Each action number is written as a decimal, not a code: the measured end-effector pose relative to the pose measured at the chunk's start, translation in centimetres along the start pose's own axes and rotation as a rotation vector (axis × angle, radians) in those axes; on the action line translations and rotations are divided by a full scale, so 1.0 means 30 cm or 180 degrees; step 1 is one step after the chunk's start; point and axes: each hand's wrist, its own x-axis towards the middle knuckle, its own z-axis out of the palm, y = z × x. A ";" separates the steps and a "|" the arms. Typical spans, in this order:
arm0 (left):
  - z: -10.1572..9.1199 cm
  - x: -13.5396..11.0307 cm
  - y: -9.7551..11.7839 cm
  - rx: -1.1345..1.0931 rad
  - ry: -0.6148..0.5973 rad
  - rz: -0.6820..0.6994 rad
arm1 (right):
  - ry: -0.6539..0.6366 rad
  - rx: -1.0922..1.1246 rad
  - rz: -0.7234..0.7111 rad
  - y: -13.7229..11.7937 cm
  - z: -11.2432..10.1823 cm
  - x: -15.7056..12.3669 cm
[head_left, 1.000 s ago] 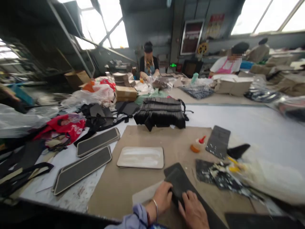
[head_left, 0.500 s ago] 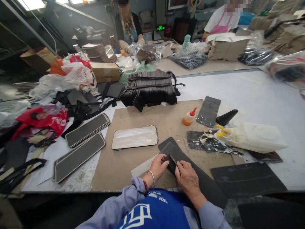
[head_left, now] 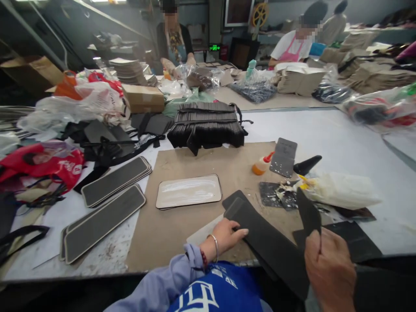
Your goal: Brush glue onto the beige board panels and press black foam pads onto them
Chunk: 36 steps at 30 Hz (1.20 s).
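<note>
My right hand (head_left: 329,264) is raised at the lower right, its fingers wrapped round a thin dark grey strip (head_left: 308,212) whose rounded end sticks up above the fist. Where the rest of that strip runs, I cannot tell. My left hand (head_left: 225,237) lies at the edge of overlapping dark grey strips (head_left: 269,234), thumb apart from the fingers and nothing visible in its grasp. Under its wrist a pale translucent sheet (head_left: 204,229) shows. Beyond, a beige panel (head_left: 188,191) with white smears lies on brown board (head_left: 152,236).
Dark panels with pale edges (head_left: 105,223) lie in two stacks on the left. An orange glue bottle (head_left: 261,165), a black cone-shaped object (head_left: 307,164) and a whitish bag (head_left: 344,188) are on the right. A tied dark bundle (head_left: 208,125) stands behind. Several people are across the table.
My right hand has moved right and up with the end of a dark strip in it. My left hand has shifted slightly right and down; the folded strip end now lies flat. The view has shifted slightly.
</note>
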 end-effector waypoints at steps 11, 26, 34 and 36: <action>-0.327 -0.300 -0.010 -0.2225 -0.0127 -0.0399 | -0.1232 0.1950 -0.1780 -0.531 0.043 -0.118; -0.631 -0.489 -0.254 -0.3182 0.0189 -0.0391 | -0.3672 0.4089 0.2810 -0.579 0.164 -0.232; -0.702 -0.454 -0.294 -0.3749 0.1261 -0.0481 | -0.3069 0.3557 0.2218 -0.574 0.237 -0.167; -0.713 -0.442 -0.294 -0.3673 0.1516 -0.0782 | -0.3064 0.3410 0.2055 -0.567 0.262 -0.160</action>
